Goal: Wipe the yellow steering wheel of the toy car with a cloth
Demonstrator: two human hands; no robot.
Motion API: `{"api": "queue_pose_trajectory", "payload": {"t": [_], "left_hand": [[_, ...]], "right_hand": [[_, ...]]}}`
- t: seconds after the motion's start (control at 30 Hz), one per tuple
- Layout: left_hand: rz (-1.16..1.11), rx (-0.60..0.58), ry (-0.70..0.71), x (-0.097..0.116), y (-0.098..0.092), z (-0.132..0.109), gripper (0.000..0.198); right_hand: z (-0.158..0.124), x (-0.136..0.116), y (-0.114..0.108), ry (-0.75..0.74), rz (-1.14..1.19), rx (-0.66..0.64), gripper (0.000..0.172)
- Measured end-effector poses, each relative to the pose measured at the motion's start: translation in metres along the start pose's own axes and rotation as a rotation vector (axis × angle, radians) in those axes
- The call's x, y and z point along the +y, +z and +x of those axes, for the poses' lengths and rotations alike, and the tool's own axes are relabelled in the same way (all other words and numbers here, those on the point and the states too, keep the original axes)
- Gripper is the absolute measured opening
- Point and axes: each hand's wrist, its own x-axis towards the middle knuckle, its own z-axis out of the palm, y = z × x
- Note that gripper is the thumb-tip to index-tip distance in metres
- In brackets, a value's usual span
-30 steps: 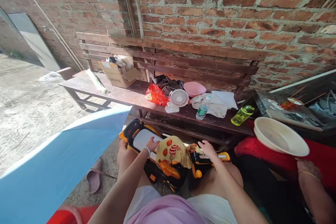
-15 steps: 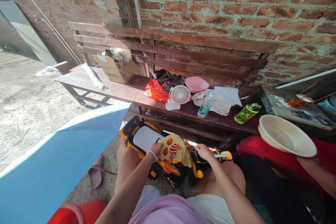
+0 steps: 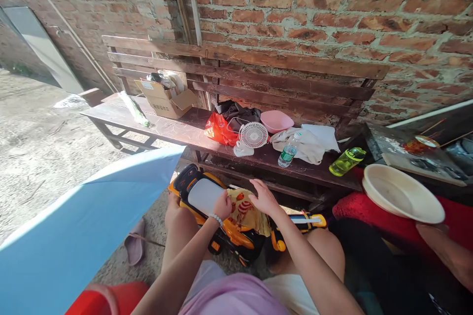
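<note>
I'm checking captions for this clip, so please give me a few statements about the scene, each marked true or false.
1. The left hand is at the edge of the yellow patterned cloth. True.
2. The right hand is clenched in a fist. False: the right hand is open, fingers extended.
3. The white fan is inside the cardboard box. False: the white fan is on the bench.
4. The pink bowl is on the bench. True.
5. The bead bracelet is on the right wrist. False: the bead bracelet is on the left.
</note>
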Motion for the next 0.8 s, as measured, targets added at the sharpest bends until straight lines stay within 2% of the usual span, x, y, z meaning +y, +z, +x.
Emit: {"api": "queue_pose_trajectory", "payload": {"t": [0.07, 0.17, 0.3, 0.4, 0.5, 0.53, 0.6, 0.67, 0.73, 0.8], "left_hand": [[0.044, -0.048, 0.151, 0.023, -0.009, -0.001, 0.011], [0.069, -0.119, 0.358, 0.069, -0.023, 0.000, 0.009], [0.063, -0.284, 0.624, 0.139, -0.049, 0.002, 0.011], [-0.008, -0.447, 0.750, 0.186, -0.081, -0.006, 0.015], [-0.054, -0.629, 0.828, 0.225, -0.123, -0.024, 0.021], [-0.051, -0.674, 0.839, 0.235, -0.137, -0.032, 0.020], [-0.018, -0.710, 0.809, 0.251, -0.165, -0.047, 0.017], [0.022, -0.683, 0.758, 0.258, -0.186, -0.057, 0.014], [0.076, -0.593, 0.714, 0.255, -0.197, -0.059, 0.011], [0.177, -0.476, 0.653, 0.245, -0.198, -0.051, 0.013]], "right_hand": [[0.013, -0.006, -0.008, -0.066, 0.069, -0.021, 0.080], [0.024, -0.014, -0.029, -0.141, 0.145, -0.077, 0.096], [0.014, -0.029, -0.086, -0.264, 0.177, -0.076, 0.108], [-0.006, -0.049, -0.144, -0.338, 0.093, -0.053, 0.094], [-0.028, -0.080, -0.191, -0.411, 0.104, -0.113, 0.050], [-0.033, -0.091, -0.202, -0.431, 0.160, -0.170, 0.044], [-0.042, -0.111, -0.213, -0.403, 0.305, -0.296, 0.040], [-0.046, -0.124, -0.213, -0.318, 0.451, -0.379, 0.040], [-0.044, -0.130, -0.203, -0.250, 0.546, -0.404, 0.040], [-0.035, -0.129, -0.188, -0.234, 0.555, -0.379, 0.042]]}}
